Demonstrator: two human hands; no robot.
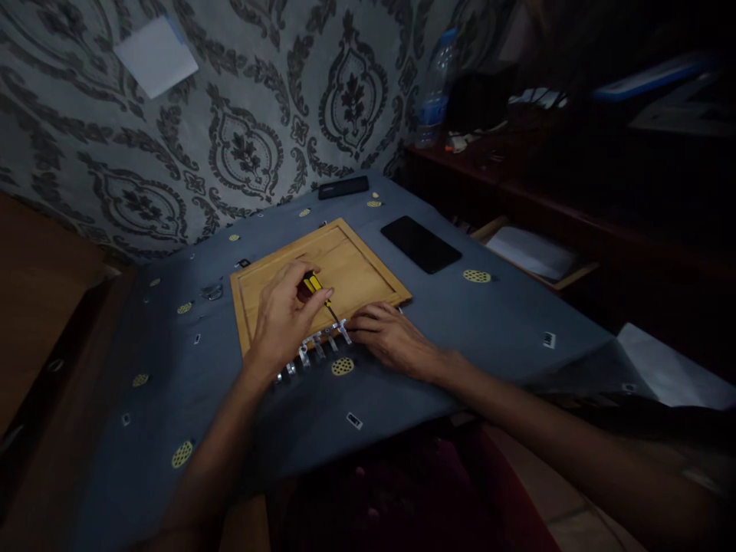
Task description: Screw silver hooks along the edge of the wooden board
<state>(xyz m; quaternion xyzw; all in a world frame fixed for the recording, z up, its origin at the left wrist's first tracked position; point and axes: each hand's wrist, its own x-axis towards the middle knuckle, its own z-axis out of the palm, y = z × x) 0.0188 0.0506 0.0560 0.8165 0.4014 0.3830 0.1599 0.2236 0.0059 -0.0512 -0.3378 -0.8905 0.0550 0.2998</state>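
Left hand (284,310) gripping yellow screwdriver (313,284), tip slanting down-right to metal brackets (322,341), right hand (391,337) flat, open

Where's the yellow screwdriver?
In the head view, the yellow screwdriver is in the left hand, above the wooden board's front edge, just left of the right hand.

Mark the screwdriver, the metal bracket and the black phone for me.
screwdriver (313,284): head view, yellow handle.
metal bracket (318,344): head view, a middle tab.
black phone (421,244): head view, screen centre.

Dim, murky view; dark, warped, blurred edges.
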